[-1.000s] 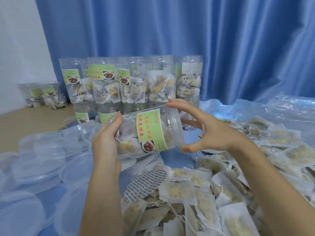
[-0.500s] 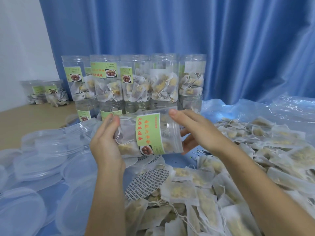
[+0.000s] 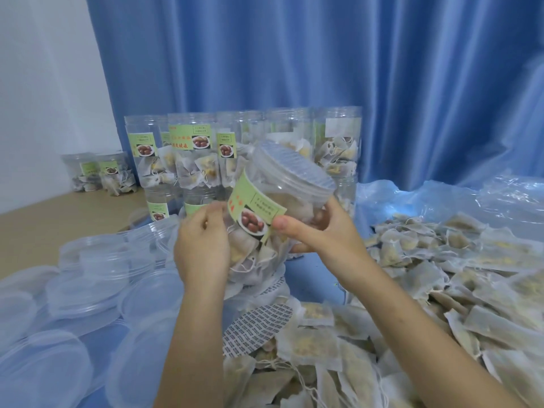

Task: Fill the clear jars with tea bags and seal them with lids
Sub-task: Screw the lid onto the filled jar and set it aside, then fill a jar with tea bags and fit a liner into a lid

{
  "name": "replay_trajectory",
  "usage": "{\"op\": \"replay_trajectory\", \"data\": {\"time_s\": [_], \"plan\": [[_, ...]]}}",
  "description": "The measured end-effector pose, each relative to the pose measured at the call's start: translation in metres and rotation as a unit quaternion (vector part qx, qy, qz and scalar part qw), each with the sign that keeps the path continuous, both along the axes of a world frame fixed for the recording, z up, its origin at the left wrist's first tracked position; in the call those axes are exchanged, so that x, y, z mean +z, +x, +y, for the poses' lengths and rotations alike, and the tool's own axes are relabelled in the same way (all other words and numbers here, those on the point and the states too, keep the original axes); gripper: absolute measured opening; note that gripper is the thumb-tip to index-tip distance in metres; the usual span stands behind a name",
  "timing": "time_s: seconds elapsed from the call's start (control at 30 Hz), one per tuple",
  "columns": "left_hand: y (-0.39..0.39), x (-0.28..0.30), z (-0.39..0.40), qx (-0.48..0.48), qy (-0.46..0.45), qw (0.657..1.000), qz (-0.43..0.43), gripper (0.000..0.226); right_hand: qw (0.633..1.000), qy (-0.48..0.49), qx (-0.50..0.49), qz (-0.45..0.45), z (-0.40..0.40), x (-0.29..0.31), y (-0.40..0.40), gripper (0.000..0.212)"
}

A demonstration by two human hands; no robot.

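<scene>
A clear jar (image 3: 265,219) with a green label, filled with tea bags, is held between both hands at the centre of the head view. It tilts, with its clear lid (image 3: 291,172) on top pointing up and to the right. My left hand (image 3: 201,245) grips the lower part of the jar. My right hand (image 3: 318,231) holds the jar just under the lid, thumb on the label. A big heap of loose tea bags (image 3: 441,290) covers the right and front.
Stacked filled jars (image 3: 188,160) stand behind the held jar before a blue curtain. Two more jars (image 3: 100,175) sit far left. Several loose clear lids (image 3: 88,275) lie at the left. Printed round seals (image 3: 256,325) lie under my hands. Clear plastic sheeting (image 3: 441,201) lies at the right.
The jar lay on its side between my hands; now it has turned more upright, lid up and to the right. My right hand moved from the lid end to the jar's side.
</scene>
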State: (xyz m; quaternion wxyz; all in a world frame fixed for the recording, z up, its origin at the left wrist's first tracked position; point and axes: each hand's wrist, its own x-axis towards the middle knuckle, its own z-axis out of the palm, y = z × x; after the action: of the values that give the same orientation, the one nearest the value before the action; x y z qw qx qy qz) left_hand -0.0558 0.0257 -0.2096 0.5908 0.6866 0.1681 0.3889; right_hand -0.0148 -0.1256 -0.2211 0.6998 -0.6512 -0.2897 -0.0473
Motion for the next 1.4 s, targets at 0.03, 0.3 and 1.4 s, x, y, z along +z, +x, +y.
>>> {"op": "replay_trajectory", "data": {"time_s": [0.03,0.3,1.4], "plan": [[-0.006,0.008,-0.003,-0.03,0.032,0.998,-0.041,0.02,1.0,0.004,-0.01,0.002,0.0,0.003,-0.002,0.081],[-0.034,0.053,-0.012,-0.241,0.174,0.955,0.014,0.09,0.994,0.037,-0.105,0.001,0.015,0.02,-0.018,0.057],[-0.127,0.006,0.411,0.029,0.053,0.984,0.166,0.077,0.939,-0.305,0.09,-0.135,0.462,0.004,-0.047,0.079]]}}
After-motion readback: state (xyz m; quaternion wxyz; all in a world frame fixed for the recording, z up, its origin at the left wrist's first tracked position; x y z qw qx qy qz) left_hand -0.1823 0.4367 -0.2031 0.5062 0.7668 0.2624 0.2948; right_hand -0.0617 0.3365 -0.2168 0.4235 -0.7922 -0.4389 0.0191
